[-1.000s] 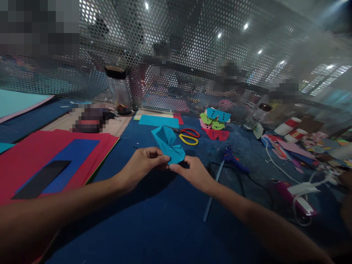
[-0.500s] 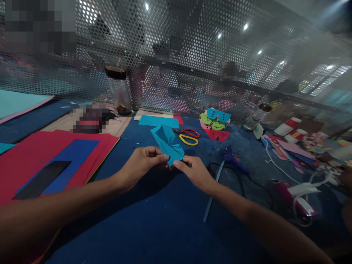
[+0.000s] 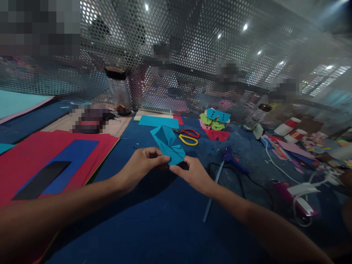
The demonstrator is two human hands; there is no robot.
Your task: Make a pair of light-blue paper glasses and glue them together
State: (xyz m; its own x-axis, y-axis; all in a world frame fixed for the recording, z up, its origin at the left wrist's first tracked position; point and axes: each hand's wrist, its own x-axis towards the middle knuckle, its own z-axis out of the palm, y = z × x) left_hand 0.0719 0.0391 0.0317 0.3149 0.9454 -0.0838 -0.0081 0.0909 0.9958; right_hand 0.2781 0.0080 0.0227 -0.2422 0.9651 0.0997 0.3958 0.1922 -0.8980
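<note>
A folded piece of light blue paper (image 3: pixel 167 143) stands up from the dark blue table (image 3: pixel 154 220) at the centre. My left hand (image 3: pixel 143 164) pinches its near left corner with thumb and forefinger. My right hand (image 3: pixel 192 173) pinches the near right corner, fingers curled. Both hands meet at the paper's lower edge.
Red and blue paper sheets (image 3: pixel 49 161) lie at the left. Red and yellow scissors (image 3: pixel 188 135) lie behind the paper. Beyond are a blue sheet (image 3: pixel 158 121), coloured paper cutouts (image 3: pixel 216 123), a jar (image 3: pixel 119 90), glue guns (image 3: pixel 233 157) with cords at the right, and a perforated metal screen (image 3: pixel 192 55) behind.
My right hand's fingers have shifted slightly along the paper's lower edge; the paper and left hand stay almost where they were.
</note>
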